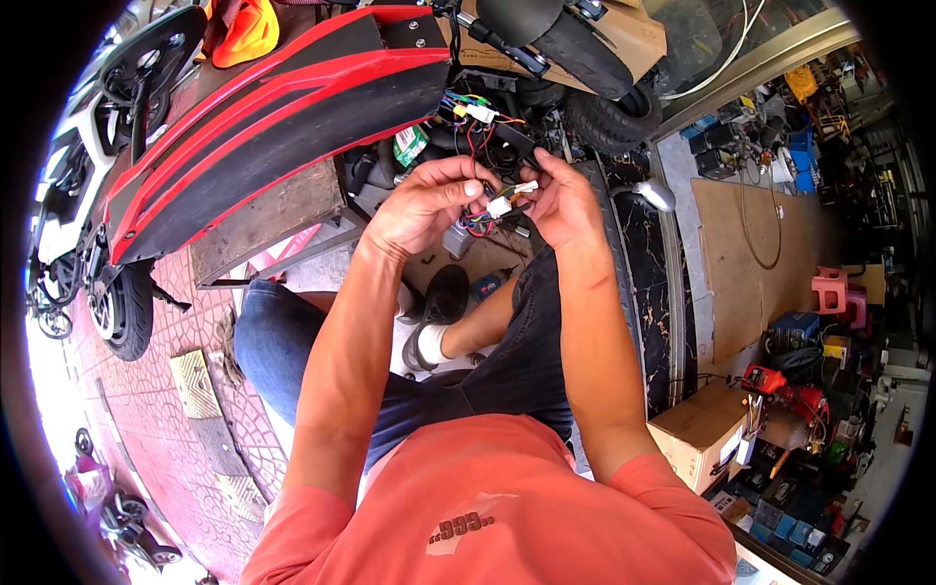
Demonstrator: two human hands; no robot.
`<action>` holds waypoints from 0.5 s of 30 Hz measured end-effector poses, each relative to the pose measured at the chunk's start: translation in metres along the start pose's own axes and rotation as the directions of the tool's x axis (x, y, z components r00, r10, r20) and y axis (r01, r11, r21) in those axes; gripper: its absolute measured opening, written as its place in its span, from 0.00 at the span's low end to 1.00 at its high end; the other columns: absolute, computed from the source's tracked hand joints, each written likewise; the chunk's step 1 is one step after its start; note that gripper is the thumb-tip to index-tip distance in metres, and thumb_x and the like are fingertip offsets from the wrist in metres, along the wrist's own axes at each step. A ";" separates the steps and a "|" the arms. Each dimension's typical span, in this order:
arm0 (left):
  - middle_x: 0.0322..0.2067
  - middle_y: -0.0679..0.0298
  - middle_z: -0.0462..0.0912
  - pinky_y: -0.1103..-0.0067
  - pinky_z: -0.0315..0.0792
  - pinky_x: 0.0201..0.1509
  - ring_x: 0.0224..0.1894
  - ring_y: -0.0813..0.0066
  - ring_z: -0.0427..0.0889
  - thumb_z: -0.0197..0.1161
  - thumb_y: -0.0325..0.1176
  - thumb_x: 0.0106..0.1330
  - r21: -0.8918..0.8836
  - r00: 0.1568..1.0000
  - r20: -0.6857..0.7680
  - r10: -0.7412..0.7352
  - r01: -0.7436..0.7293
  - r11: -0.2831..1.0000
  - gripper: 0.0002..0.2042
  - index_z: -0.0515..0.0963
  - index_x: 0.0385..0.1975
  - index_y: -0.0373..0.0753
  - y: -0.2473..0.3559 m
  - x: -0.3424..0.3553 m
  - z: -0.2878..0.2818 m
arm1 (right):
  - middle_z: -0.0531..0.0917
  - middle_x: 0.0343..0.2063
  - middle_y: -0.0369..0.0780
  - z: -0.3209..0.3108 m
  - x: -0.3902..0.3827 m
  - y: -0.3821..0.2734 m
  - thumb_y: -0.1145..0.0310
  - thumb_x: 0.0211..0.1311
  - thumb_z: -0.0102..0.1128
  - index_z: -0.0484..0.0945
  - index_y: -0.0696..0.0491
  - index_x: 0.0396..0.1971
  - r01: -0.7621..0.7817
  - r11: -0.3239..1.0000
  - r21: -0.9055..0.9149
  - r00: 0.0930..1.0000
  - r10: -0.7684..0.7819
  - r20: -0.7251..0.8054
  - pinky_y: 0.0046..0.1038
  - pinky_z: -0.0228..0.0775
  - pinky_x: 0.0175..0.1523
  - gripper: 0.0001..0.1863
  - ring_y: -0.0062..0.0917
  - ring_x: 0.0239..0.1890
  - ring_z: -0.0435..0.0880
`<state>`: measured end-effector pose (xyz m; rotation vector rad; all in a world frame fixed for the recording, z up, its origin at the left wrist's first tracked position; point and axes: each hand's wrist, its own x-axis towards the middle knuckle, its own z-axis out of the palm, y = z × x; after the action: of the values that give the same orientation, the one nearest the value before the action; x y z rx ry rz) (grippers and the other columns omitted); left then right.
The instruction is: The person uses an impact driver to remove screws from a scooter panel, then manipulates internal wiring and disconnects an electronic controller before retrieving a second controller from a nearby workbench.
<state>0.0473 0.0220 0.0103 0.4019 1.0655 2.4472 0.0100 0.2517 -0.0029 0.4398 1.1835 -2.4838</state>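
Both of my hands meet in front of me over a bundle of thin coloured wires. Fingers of my left hand are closed on dark wires beside a white plastic wire connector. My right hand is pinched around wires at a second, smaller white connector. Just beyond, another white connector with green, blue and orange leads lies by the red and black scooter deck. Some of the wires between my fingers are hidden by the fingers themselves.
The deck rests on a worn wooden bench at left. A black tyre stands far right of my hands. On the floor near my shoes lies a blue power drill. A cardboard box and red plastic stool are at right.
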 end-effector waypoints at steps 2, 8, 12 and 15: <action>0.42 0.64 0.85 0.78 0.72 0.51 0.42 0.77 0.78 0.67 0.31 0.72 0.003 1.000 -0.007 -0.014 0.014 1.000 0.10 0.83 0.47 0.32 0.000 0.000 0.000 | 0.82 0.29 0.34 0.001 -0.003 -0.001 0.61 0.68 0.69 0.82 0.48 0.37 -0.005 1.000 0.007 1.000 0.004 0.006 0.26 0.66 0.36 0.08 0.20 0.27 0.76; 0.44 0.61 0.86 0.78 0.72 0.50 0.43 0.76 0.80 0.67 0.30 0.72 0.020 0.998 -0.044 -0.053 0.054 0.998 0.10 0.83 0.47 0.31 -0.005 0.001 -0.004 | 0.82 0.26 0.31 0.008 -0.012 -0.003 0.58 0.71 0.67 0.82 0.48 0.38 0.004 1.000 -0.011 0.998 -0.004 -0.064 0.26 0.67 0.35 0.09 0.18 0.26 0.75; 0.42 0.62 0.87 0.78 0.73 0.49 0.42 0.77 0.81 0.67 0.30 0.71 0.067 0.989 -0.115 -0.094 0.102 0.992 0.11 0.83 0.48 0.30 -0.006 0.001 -0.006 | 0.82 0.26 0.31 0.003 -0.011 -0.003 0.56 0.72 0.66 0.82 0.50 0.38 -0.023 1.000 -0.011 0.999 0.023 -0.049 0.26 0.67 0.35 0.12 0.18 0.26 0.74; 0.40 0.63 0.87 0.79 0.74 0.47 0.41 0.77 0.82 0.68 0.29 0.70 0.077 0.973 -0.190 -0.134 0.151 0.986 0.11 0.83 0.48 0.30 -0.010 0.002 -0.012 | 0.81 0.26 0.31 0.001 -0.011 -0.002 0.54 0.73 0.64 0.83 0.52 0.40 -0.032 0.999 0.014 0.999 0.032 -0.030 0.25 0.67 0.35 0.15 0.18 0.26 0.74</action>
<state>0.0434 0.0215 -0.0050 0.1219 1.2404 2.3485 0.0185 0.2542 0.0040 0.4983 1.1629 -2.4673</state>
